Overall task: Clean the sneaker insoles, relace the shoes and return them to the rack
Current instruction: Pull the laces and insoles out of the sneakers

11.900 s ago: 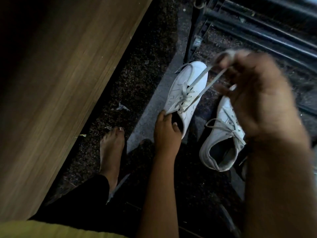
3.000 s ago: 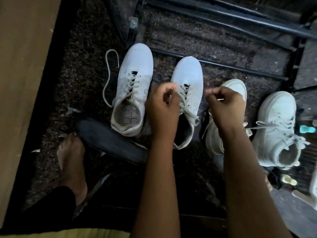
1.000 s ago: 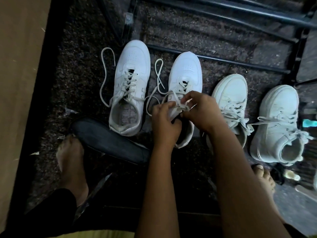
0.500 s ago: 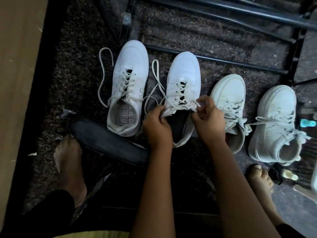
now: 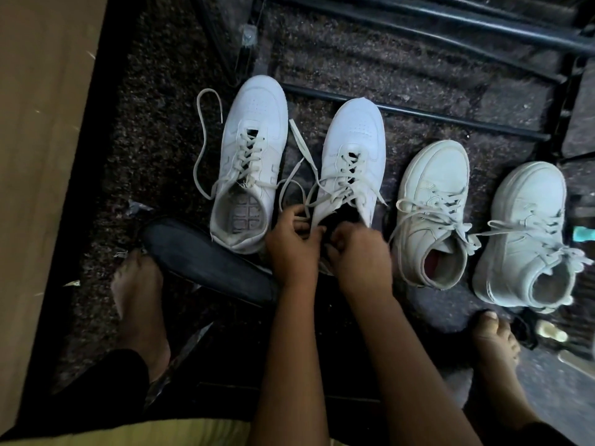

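Step in hand: relacing; sneaker (image 5: 352, 156) threaded up to the collar, ends not yet tied.
Sneaker position: on the floor, toe toward the rack (image 5: 418, 112), second from the left in a row of four.
Lace (image 5: 303, 146): one end lying loose between sneaker and mate (image 5: 251, 156), the other trailing off the collar's right side.
Left hand (image 5: 291, 249): at the collar's left edge, fingers (image 5: 291, 217) curled and, as judged, pinching a lace strand.
Right hand (image 5: 357, 255): over the heel opening, knuckles up, fingers curled downward; blurred, so cannot tell whether on lace, tongue or nothing.
Forearms: side by side, reaching down and forward, hands nearly touching.
Next move, judged: both ends gathered, drawn even, knotted; calls for fetching the stray end from beside the toe.
Mate: laced, ends loose, grid footbed bare, no insole inside.
Insole (image 5: 206, 252): dark, flat on the floor, one edge meeting the mate's heel, near the left foot (image 5: 138, 294).
Outstanding, judged: insole into the mate, both knots, pair onto the rack.
Spare pair (image 5: 433, 194): tied, just beside on the right.
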The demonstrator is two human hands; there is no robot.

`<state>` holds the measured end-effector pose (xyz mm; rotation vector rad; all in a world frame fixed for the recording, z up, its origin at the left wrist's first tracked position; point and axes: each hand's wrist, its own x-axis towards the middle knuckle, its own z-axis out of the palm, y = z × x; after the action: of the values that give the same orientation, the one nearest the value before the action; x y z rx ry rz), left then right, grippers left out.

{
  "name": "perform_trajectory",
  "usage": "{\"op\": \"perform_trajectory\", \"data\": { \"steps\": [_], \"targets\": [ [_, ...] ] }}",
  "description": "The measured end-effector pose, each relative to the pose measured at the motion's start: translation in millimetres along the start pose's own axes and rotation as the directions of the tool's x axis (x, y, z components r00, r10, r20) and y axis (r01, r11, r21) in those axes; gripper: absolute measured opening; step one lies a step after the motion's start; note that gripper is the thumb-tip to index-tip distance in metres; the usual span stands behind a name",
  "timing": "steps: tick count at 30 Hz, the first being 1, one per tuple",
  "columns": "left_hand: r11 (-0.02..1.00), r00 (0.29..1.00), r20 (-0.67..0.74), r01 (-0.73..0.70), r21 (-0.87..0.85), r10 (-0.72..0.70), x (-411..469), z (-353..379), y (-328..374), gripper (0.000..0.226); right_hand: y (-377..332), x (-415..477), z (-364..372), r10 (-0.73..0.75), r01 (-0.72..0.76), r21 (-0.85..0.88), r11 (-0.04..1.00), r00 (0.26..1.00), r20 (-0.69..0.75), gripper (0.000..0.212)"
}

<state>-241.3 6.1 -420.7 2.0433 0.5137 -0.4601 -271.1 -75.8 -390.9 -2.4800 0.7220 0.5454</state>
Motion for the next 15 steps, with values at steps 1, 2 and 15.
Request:
{"op": "perform_trajectory", "data": {
  "steps": [1, 2, 15],
  "targets": [
    [0.998, 1.000, -0.003, -0.015, 0.067, 0.015, -2, -2, -1, 0.036, -4, 2, 2, 0.019, -0.007, -0.111, 0.994, 0.993, 0.113, 0.014],
    [0.991, 1.000, 0.002, -0.028, 0.130, 0.028, -4, -4, 0, 0.033, -9, 6, 2, 0.044, -0.011, -0.178, 0.984, 0.982, 0.183, 0.019],
    [0.996, 0.995, 0.048, 0.090, 0.011, -0.090, 4, -7, -9, 0.008, -24, 38, 2, 0.009, 0.159, -0.307, 0.938, 0.876, 0.483, 0.042]
  ]
}}
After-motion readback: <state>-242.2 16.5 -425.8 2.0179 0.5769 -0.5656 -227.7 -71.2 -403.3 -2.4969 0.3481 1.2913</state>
